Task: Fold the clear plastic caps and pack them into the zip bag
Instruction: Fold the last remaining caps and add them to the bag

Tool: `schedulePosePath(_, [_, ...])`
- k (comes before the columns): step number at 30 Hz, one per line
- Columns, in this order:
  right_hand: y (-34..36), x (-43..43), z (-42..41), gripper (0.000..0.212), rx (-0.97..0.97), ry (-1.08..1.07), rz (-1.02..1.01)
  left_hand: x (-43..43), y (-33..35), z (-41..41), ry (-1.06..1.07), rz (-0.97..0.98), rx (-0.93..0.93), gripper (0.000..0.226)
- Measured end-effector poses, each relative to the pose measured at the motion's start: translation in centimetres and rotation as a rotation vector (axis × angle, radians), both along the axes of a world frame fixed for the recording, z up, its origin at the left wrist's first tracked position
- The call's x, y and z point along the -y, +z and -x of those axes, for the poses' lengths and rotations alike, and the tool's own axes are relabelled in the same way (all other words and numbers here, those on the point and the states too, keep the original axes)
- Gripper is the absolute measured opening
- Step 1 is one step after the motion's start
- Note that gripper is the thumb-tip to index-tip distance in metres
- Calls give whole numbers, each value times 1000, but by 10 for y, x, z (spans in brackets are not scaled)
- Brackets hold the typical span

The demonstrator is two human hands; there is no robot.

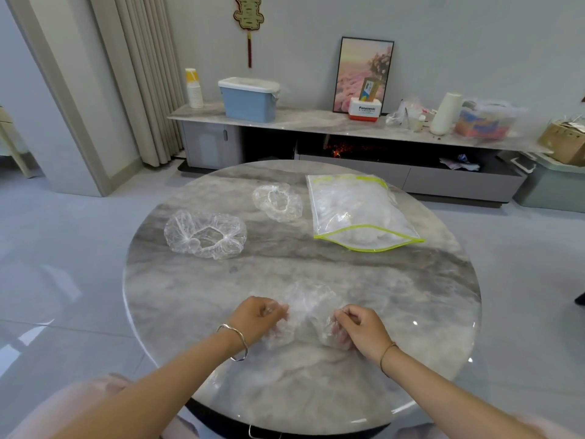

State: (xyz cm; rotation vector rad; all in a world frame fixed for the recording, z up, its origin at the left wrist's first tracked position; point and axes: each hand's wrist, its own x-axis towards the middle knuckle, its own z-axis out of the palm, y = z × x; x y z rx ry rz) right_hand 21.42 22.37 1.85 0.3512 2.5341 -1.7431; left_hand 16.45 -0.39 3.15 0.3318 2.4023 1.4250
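Cap (311, 304), clear plastic, pinched at both sides by curled left grip (258, 315) and right grip (361, 324) over marble surface (411, 296).

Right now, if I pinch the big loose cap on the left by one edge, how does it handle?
The cap is thin crinkled film, so probably floppy: it should sag, not hold shape. Likely very light; a push may just crumple it. The glossy table suggests it could slide easily.

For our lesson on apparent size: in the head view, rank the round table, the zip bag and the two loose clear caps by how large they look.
1. round table
2. zip bag
3. left loose cap
4. far loose cap, though distance may shrink it.
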Motion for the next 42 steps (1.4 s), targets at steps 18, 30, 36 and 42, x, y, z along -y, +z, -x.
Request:
schedulePosePath(18, [-9,29,-11,46,-431,399,-780,-16,-33,-6,-511,690,-479,105])
schedulePosePath(30, [-31,14,-13,73,-140,617,-942,-14,-51,-9,-452,769,-490,96])
schedulePosePath(36, [-21,15,-10,65,-124,592,-866,-17,-27,-4,-468,818,-462,103])
schedulePosePath(42, [1,13,-13,68,-371,645,-743,-12,-2,1,-363,742,-272,38])
